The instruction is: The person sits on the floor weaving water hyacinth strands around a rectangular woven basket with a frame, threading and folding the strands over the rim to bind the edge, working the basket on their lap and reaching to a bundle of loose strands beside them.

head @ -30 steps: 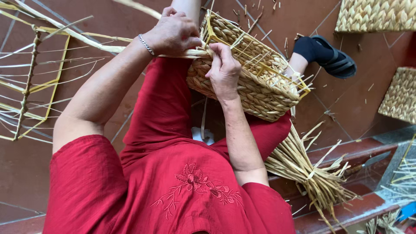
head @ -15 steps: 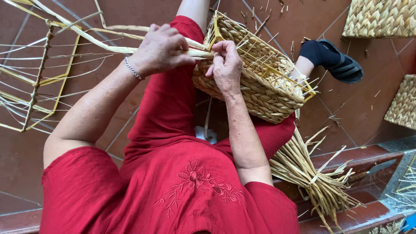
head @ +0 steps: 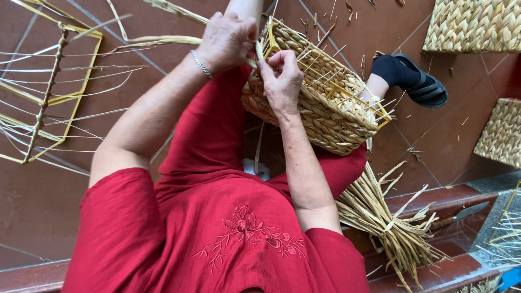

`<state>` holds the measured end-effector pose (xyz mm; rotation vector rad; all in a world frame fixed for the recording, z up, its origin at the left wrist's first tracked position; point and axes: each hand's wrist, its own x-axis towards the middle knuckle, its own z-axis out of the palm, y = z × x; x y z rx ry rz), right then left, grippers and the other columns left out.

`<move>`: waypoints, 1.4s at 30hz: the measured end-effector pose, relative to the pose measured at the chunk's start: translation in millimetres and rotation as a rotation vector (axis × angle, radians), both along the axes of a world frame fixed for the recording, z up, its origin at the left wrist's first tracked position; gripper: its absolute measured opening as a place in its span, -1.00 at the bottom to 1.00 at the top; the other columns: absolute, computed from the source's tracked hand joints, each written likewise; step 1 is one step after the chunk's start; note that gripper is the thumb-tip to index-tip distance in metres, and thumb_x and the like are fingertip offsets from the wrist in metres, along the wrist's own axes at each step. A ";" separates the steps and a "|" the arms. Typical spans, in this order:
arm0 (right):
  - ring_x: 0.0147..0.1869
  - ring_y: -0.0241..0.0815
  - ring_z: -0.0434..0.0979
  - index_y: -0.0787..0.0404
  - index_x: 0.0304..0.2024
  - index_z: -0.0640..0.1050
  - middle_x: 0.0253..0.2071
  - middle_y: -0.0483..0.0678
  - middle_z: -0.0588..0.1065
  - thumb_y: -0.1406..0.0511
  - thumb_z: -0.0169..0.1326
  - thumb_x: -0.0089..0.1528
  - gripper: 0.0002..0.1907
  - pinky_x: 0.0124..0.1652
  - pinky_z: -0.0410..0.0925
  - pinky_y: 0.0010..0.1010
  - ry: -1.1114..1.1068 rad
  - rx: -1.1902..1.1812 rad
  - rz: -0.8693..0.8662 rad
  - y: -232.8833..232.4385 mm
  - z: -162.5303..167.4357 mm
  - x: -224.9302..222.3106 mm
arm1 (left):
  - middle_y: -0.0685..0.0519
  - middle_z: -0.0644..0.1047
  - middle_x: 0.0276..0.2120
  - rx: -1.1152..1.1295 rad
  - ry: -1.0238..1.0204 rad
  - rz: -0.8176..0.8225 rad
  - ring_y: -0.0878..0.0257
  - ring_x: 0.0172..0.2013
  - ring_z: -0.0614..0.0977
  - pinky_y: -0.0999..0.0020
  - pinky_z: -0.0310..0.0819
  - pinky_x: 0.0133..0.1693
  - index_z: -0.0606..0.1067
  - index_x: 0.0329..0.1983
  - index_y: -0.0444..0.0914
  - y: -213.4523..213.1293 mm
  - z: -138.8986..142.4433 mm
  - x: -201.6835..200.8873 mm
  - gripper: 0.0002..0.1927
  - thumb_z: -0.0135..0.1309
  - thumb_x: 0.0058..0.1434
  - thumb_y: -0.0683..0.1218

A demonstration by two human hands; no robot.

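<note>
Item: basket (head: 320, 103), part-woven, resting tilted on the person's lap over red trousers. Side walls stood woven in thick straw plait almost to the top; thin yellow stakes (head: 347, 92) projected uncovered above the rim, so the upper border looked unfinished. Judged well advanced, with the rim and the trimming of the stakes left to do.

Left hand (head: 228, 40): closed around a long straw strand (head: 163, 40), which ran off to the left across the floor and met the basket rim at the near corner.

Right hand (head: 282, 78): fingers pinched together at that same corner of the rim, thumb and forefinger on the strand end; what exactly lay between them could not be told.

Stock: bundle of straw (head: 385, 228) lying beside the right thigh on a step, apparently unused supply.

Surroundings: bare wire frame (head: 49, 92) with loose stakes on the tiled floor at left, not yet woven; two finished woven pieces at right, one at the top corner (head: 472, 24), one at the edge (head: 502, 133). A foot in a black sandal (head: 420, 84) was beyond the basket.
</note>
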<state>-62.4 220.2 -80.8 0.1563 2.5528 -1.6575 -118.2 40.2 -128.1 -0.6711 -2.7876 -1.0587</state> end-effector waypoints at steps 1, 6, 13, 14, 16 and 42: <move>-0.53 -0.41 0.44 0.24 -0.30 0.39 -0.48 -0.15 0.48 0.40 0.30 0.20 -0.72 -0.52 0.34 -0.52 0.082 0.063 -0.014 -1.4 -1.6 -0.7 | 0.07 0.55 -0.41 -0.006 0.012 0.016 0.03 -0.22 0.57 0.08 0.32 -0.15 0.50 -0.29 -0.11 4.1 6.5 0.2 -0.87 0.26 0.18 -0.14; -0.55 -0.38 0.38 0.20 -0.42 0.40 -0.55 -0.20 0.42 0.39 0.37 0.12 -0.68 -0.49 0.30 -0.51 0.248 0.280 -0.127 -2.9 -10.5 -9.5 | -0.12 0.53 -0.27 0.129 0.406 0.162 -0.08 -0.19 0.53 0.07 0.33 -0.09 0.48 -0.15 -0.25 -14.8 48.0 27.1 -0.66 0.28 0.00 -0.15; -0.51 -0.41 0.34 0.13 -0.43 0.39 -0.47 -0.19 0.40 0.49 0.29 0.15 -0.70 -0.57 0.28 -0.57 0.243 -0.170 -0.192 49.6 38.0 -26.5 | -0.04 0.63 -0.13 0.413 -0.316 0.115 0.11 -0.08 0.69 0.25 0.57 0.00 0.56 -0.01 -0.24 -46.7 75.3 110.2 -0.85 0.18 0.37 -0.21; -0.52 -0.42 0.33 0.13 -0.42 0.39 -0.47 -0.18 0.40 0.50 0.29 0.14 -0.68 -0.58 0.25 -0.57 0.197 -0.289 -0.216 66.4 54.4 -24.1 | -0.04 0.64 -0.12 0.396 -0.406 0.128 0.12 -0.08 0.70 0.27 0.57 0.01 0.57 0.00 -0.24 -45.9 74.0 113.9 -0.84 0.18 0.36 -0.18; -0.54 -0.47 0.23 0.12 -0.38 0.34 -0.44 -0.17 0.40 0.56 0.25 0.15 -0.64 -0.60 0.09 -0.61 0.153 -0.548 -0.209 102.2 87.7 -10.6 | -0.13 0.62 -0.02 0.310 -0.156 0.109 0.04 0.02 0.64 0.22 0.51 0.08 0.53 0.12 -0.28 -40.8 69.2 110.0 -0.71 0.23 0.35 -0.18; -0.09 0.02 0.56 0.28 0.01 0.61 -0.12 0.12 0.49 0.48 0.17 0.30 -0.78 -0.15 0.47 -0.21 0.543 0.800 -0.083 226.2 116.6 227.6 | -0.32 0.51 0.02 -0.013 0.172 0.005 -0.23 -0.01 0.52 -0.02 0.46 0.00 0.33 0.26 -0.36 90.4 165.0 229.5 -0.34 0.31 0.13 -0.09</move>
